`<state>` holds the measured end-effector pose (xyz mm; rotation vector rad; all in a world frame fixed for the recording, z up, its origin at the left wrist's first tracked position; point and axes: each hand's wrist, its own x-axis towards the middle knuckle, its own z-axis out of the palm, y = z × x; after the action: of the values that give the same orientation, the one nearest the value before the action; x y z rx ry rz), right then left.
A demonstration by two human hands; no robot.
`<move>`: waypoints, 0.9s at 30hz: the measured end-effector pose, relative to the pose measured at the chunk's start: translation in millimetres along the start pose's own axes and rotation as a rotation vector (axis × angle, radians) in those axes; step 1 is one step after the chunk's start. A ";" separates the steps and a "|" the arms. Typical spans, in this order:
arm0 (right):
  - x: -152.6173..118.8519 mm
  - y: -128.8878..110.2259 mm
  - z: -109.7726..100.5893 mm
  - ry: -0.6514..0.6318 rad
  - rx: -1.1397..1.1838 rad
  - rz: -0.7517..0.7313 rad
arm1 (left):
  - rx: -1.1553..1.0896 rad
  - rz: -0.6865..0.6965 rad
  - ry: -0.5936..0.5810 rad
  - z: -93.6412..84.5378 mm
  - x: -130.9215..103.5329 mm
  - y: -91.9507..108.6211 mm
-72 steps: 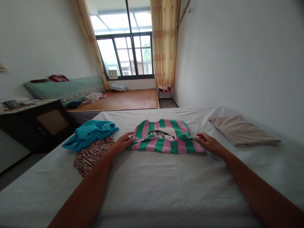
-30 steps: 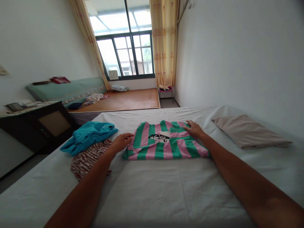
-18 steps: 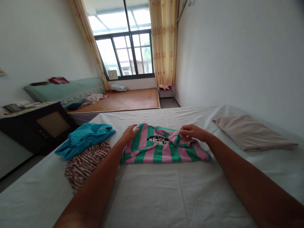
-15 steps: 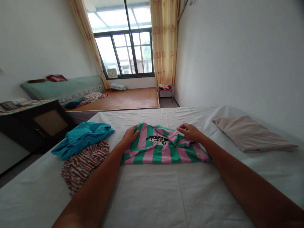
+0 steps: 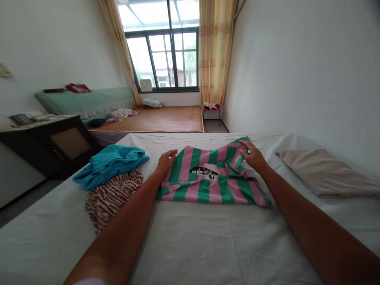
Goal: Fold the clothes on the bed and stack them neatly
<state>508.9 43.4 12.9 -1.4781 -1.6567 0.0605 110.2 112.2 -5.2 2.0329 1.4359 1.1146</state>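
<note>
A pink-and-green striped shirt [image 5: 204, 192] with a black-and-white print lies partly folded on the white-sheeted bed [image 5: 190, 241]. Its upper right corner is raised, pinched between the thumb and fingers of my right hand [image 5: 253, 156]. At the shirt's left edge, my left hand [image 5: 166, 161] has its fingers bent and closed on the cloth; part of that grip is hidden. Left of my left forearm are a bright blue garment [image 5: 111, 164] and, partly under it, a brown-and-white patterned garment [image 5: 114, 198].
A folded beige cloth [image 5: 323, 172] lies on the bed's right side. Beyond the far edge stands another bed with a brown mat [image 5: 169, 118]. A dark cabinet [image 5: 68, 136] is at the left, a small stool [image 5: 212, 109] at the back, and a white wall [image 5: 303, 71] at right.
My right hand has lifted the shirt's upper right corner up and outward, spreading the bunched cloth there. The left hand stays at the left edge. The view has shifted slightly.
</note>
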 end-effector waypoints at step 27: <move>-34.1 -43.5 -0.8 -0.853 -0.002 -0.057 | 0.666 0.125 -0.469 -38.1 -38.4 44.3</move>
<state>472.1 2.6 18.6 -1.4968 -2.3517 0.7442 100.2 55.7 34.7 2.6183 1.5590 0.1405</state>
